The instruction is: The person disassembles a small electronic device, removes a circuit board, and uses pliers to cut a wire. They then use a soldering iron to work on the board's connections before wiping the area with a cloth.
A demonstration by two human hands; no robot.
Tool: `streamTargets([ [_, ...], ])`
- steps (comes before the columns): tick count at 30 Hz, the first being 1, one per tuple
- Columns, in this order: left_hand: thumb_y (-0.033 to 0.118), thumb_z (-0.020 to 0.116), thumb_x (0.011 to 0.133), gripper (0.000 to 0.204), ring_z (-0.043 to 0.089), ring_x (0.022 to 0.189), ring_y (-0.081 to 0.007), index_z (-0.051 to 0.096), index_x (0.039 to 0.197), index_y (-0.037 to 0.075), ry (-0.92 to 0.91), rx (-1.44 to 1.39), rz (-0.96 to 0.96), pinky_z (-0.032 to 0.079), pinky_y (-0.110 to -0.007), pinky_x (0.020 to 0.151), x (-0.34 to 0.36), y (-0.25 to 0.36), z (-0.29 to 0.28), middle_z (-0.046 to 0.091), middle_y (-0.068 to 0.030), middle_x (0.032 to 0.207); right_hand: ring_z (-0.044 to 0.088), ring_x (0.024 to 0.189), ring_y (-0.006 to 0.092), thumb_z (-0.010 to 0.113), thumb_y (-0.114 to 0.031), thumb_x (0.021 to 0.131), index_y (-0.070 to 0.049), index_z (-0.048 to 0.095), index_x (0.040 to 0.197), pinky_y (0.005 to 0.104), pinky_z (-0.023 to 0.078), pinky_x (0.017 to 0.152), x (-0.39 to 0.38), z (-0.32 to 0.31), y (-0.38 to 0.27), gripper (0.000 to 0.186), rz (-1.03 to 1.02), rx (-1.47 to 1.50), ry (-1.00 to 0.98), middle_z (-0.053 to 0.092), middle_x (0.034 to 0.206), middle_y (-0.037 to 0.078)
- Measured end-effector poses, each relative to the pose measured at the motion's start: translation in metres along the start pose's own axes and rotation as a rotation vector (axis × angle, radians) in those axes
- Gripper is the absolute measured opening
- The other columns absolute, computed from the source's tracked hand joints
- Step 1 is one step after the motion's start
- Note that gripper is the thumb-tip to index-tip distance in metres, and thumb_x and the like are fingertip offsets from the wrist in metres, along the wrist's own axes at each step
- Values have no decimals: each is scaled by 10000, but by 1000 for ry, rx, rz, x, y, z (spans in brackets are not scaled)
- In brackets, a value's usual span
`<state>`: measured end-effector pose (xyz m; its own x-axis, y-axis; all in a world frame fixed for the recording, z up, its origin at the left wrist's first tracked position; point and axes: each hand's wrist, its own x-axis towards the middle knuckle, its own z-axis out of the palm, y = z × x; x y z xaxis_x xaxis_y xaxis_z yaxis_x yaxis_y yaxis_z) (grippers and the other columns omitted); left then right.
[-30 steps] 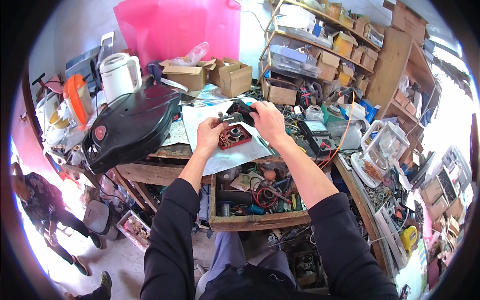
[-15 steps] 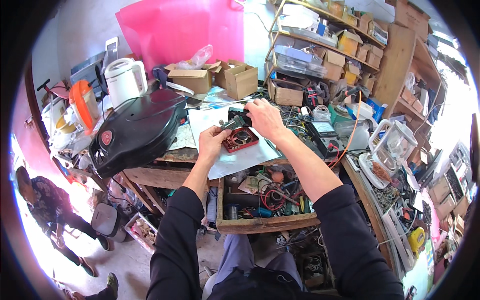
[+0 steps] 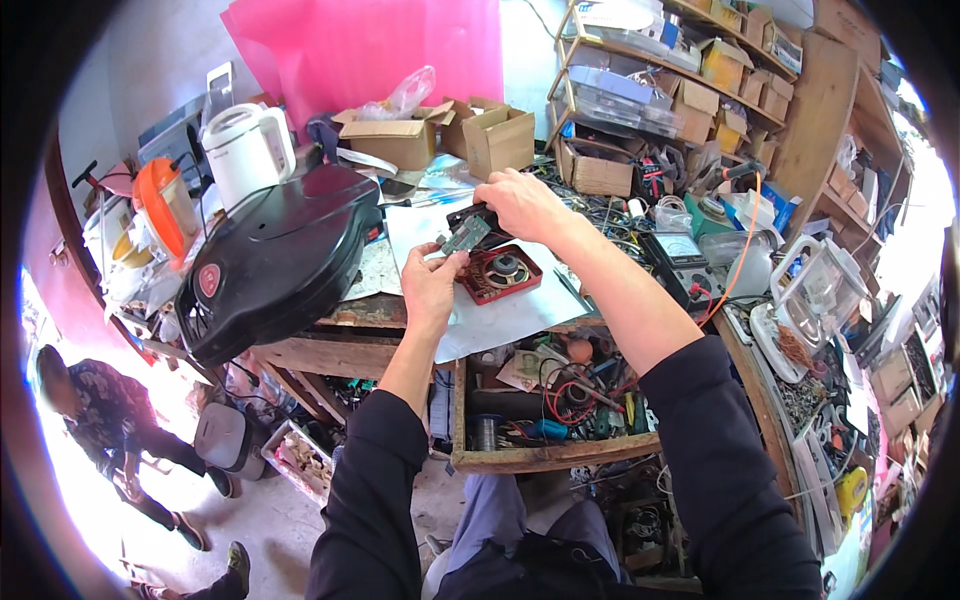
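Note:
My left hand (image 3: 432,283) pinches a small green circuit board (image 3: 466,236) between thumb and fingers, its flat face tilted up. Just below the board lies an open red case (image 3: 487,293) with a round speaker (image 3: 506,270) inside. Beyond the case, my right hand (image 3: 522,207) curls its fingers down over a dark plastic piece (image 3: 466,215); the fingertips are partly hidden. A white sheet (image 3: 460,340) lies beneath these things on the bench.
A drawer (image 3: 560,455) full of wires and tools stands open below the bench edge. At left lies a big black appliance (image 3: 290,255). A multimeter (image 3: 680,255) and tangled cables sit to the right. Cardboard boxes (image 3: 500,140) stand behind. Another person (image 3: 115,415) is at lower left.
The circuit board has turned so that more of its flat face shows. My right hand stays by the dark piece. The whole view has shifted slightly.

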<state>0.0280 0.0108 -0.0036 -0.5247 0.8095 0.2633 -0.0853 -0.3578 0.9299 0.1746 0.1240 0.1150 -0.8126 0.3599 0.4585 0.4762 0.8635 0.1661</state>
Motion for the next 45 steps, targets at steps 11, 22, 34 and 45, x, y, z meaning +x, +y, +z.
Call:
streamTargets([
  [11,86,796,952,578,699,850,-159,514,1421,-99,-55,-6,-39,539,-284,825,1,1,-2,789,-174,966,672,1119,375,673,-106,953,-102,759,1208,479,530,981,21,33,17,270,114,164,-139,727,1069,171],
  [22,84,779,945,538,738,822,-154,534,1387,-102,-46,31,7,570,-271,764,1,-3,-3,793,-176,943,675,1004,365,763,-168,892,-60,757,941,475,536,891,-60,21,-31,118,105,355,221,716,967,140],
  [34,82,785,914,478,743,826,-178,565,1306,-81,-110,33,-12,578,-293,783,8,3,-4,794,-171,942,657,1056,256,669,-88,874,-154,746,1044,418,477,897,-115,40,-62,198,-38,24,184,684,1011,46],
  [45,169,793,915,343,627,614,-135,621,1145,-20,-178,166,-339,437,-281,493,-31,29,9,797,-145,922,664,1048,251,672,-43,859,-154,717,1072,409,480,947,-171,10,-47,244,-109,-22,222,677,1023,39],
])
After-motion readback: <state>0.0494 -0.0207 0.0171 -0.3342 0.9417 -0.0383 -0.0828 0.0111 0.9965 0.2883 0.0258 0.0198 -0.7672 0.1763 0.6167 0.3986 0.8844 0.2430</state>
